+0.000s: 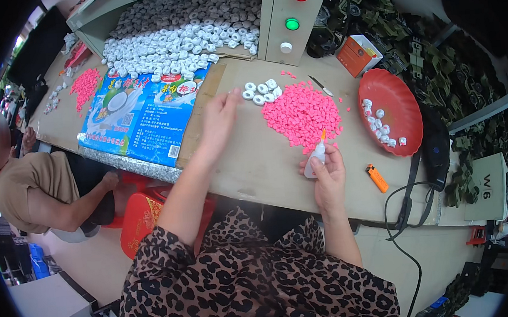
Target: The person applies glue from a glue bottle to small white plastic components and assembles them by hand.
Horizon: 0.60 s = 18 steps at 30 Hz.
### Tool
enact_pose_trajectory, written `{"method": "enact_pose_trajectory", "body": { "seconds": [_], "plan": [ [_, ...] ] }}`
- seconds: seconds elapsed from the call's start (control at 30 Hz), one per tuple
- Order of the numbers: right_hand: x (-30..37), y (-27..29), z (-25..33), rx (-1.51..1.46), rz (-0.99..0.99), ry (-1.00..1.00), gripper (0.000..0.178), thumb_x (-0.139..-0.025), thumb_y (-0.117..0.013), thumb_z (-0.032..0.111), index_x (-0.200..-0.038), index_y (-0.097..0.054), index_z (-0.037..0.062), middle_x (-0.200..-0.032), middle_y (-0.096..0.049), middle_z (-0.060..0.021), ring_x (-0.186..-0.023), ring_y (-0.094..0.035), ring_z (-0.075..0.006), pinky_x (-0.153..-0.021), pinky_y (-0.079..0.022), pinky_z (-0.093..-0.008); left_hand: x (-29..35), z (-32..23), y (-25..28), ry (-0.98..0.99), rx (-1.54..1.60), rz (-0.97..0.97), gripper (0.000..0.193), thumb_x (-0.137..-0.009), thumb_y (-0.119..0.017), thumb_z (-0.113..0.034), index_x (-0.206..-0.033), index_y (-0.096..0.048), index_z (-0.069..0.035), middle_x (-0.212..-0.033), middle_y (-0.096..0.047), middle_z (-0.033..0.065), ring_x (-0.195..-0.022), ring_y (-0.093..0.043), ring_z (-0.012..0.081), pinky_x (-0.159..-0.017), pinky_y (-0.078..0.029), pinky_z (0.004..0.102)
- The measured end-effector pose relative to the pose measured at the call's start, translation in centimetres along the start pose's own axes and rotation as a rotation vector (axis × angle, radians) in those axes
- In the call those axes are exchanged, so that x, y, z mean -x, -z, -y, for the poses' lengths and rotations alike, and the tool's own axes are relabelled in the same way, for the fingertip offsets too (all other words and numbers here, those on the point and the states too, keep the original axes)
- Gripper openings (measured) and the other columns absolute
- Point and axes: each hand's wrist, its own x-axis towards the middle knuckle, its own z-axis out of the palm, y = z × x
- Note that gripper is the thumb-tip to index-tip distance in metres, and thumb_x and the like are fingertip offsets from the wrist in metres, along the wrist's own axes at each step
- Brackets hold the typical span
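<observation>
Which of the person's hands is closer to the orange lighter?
Right: the right hand, holding a small white bottle, is left of the lighter. The left hand is much farther left, near some white pieces.

The single wide fisheye view looks from the wearer's head, forward and steeply down over the spotted shirt (239, 277) onto the surface (248, 159), near enough for both hands (329, 178) to show; straight edges bend toward its rim.
</observation>
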Motion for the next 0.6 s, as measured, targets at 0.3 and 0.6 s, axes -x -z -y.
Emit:
{"method": "enact_pose_trajectory", "body": {
  "seconds": [0.3,0.6],
  "plan": [
    [-0.3,0.5,0.5,-0.242,-0.019,-0.071,0.034,-0.075,-0.055,0.001,-0.107,-0.043,-0.0005,-0.086,-0.051,-0.0058,-0.070,-0.051,-0.0110,-0.063,-0.042,-0.0214,-2.7,1.2,1.7,-0.177,-0.640,-0.017,0.026,-0.075,-0.056,-0.022,-0.090,-0.053,-0.001,-0.076,-0.059,0.0119,-0.060,-0.055,0.0196,-0.054,-0.042,0.0305],
    [0.1,1.6,0.0,-0.400,-0.097,0.142,0.023,-0.075,-0.057,0.002,-0.095,-0.046,0.0012,-0.089,-0.051,-0.0073,-0.077,-0.050,-0.0134,-0.069,-0.041,-0.0246,8.4,0.5,-2.9,0.127,0.455,0.432,0.026,-0.074,-0.058,-0.006,-0.098,-0.047,-0.004,-0.078,-0.054,0.0002,-0.057,-0.044,0.0024,-0.048,-0.036,0.0157]
  ]
}}
